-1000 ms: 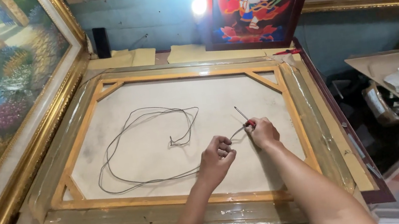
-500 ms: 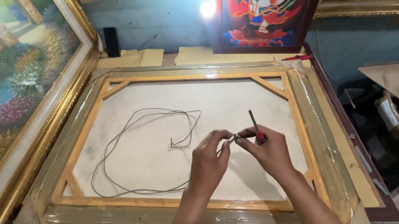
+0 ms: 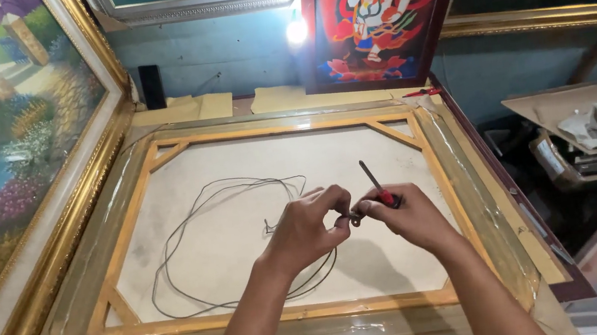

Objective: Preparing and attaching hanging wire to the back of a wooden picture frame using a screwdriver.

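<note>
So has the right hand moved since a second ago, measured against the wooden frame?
Yes. The right hand has come down and toward the left hand, away from the frame's far right corner brace, and holds a red-handled tool.

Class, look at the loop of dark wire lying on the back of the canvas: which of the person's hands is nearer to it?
Left. The left hand hovers over the wire loop's right side; the right hand, holding a screwdriver, is farther right, beyond it.

You get dim, bluish light; one bare bulb (image 3: 297, 32) glares at upper centre, your hands cast soft shadows downward, and the edges bend slightly.
</note>
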